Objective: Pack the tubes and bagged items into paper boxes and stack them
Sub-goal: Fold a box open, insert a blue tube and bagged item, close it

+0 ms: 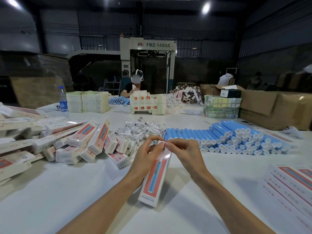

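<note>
A long white and red paper box (156, 176) with a clear window showing a blue tube stands tilted over the table's middle. My left hand (146, 157) grips its upper part. My right hand (184, 151) pinches the flap at the box's top end. Blue tubes with white caps (233, 139) lie stacked in rows to the right. A heap of clear bagged items (143, 130) sits just beyond my hands. Packed boxes (81, 144) lie in a loose pile on the left.
Flat unfolded boxes (293, 184) lie at the right edge. Stacks of white cartons (87, 102), a water bottle (63, 98) and large cardboard boxes (273, 107) stand at the far side, where another person (135, 85) sits. The white table (84, 191) is bare near me.
</note>
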### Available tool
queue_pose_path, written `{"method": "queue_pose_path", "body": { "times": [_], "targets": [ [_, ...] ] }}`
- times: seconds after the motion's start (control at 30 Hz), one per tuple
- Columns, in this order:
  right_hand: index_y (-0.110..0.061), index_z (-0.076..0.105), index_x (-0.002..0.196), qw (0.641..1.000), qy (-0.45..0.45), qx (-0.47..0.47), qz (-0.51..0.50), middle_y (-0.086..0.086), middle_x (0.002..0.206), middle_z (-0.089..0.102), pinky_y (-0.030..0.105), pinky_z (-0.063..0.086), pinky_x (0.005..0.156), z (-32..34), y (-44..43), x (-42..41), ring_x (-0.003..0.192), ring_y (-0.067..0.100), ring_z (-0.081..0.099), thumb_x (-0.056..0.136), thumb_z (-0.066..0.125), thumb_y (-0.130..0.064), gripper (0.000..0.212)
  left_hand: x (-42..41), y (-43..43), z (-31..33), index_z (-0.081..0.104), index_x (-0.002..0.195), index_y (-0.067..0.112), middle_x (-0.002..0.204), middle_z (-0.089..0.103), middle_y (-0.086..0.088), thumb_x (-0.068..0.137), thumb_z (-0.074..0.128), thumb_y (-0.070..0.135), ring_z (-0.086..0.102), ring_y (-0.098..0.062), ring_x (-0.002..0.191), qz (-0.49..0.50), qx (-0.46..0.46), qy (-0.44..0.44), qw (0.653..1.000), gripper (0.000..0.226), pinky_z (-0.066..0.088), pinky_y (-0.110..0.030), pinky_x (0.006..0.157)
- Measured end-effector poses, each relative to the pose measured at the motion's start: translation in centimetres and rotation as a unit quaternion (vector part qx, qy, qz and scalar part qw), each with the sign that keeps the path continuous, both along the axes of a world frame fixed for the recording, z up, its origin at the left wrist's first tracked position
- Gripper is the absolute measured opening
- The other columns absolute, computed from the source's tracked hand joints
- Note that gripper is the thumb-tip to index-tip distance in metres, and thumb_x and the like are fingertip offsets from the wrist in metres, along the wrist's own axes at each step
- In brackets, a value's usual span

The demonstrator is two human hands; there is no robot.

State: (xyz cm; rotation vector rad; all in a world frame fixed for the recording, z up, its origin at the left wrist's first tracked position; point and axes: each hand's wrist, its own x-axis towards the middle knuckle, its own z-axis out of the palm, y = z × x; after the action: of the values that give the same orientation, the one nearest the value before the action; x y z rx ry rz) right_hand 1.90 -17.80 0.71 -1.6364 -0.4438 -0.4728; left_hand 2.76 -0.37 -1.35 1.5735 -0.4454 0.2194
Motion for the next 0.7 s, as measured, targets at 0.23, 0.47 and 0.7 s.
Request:
{"method": "queue_pose_path", "body": {
  "times": [0.23,0.47,0.7],
  "targets": [
    [-0.026,0.085,0.09,0.999,-0.011,-0.036,-0.037,0.0,0.082,0.078,0.032,0.058,0.076,-0.6,0.3,0.5,0.08,0.021,0.073,0.095,0.078,-0.027,0.009,0.2,0.0,-0.2,0.06,0.111,0.034,0.096,0.08,0.001,0.102,0.065,0.056,0.08,-0.02,0.08,0.013,0.004,0.01,1.0,0.024,0.061,-0.025,0.067],
    [-0.024,0.084,0.093,0.999,0.037,-0.012,-0.034,0.0,0.088,0.079,0.03,0.057,0.081,-0.5,0.8,0.1,0.086,0.02,0.075,0.098,0.073,-0.031,0.013,-0.1,-0.3,0.0,0.061,0.108,0.03,0.092,0.079,-0.001,0.103,0.067,0.047,0.078,-0.018,0.076,0.027,-0.028,0.024,0.999,0.018,0.059,-0.022,0.065],
    [-0.047,0.03,0.157,0.987,0.099,-0.108,-0.071,-0.014,0.155,0.047,0.035,0.056,0.099,-0.7,0.1,-3.6,0.124,0.001,0.059,0.092,0.057,-0.075,0.076,-0.3,-2.7,1.8,0.062,0.112,0.017,0.093,0.079,0.004,0.101,0.073,0.036,0.079,-0.018,0.083,0.097,-0.151,0.06,0.982,0.025,0.062,-0.027,0.063]
  ]
}}
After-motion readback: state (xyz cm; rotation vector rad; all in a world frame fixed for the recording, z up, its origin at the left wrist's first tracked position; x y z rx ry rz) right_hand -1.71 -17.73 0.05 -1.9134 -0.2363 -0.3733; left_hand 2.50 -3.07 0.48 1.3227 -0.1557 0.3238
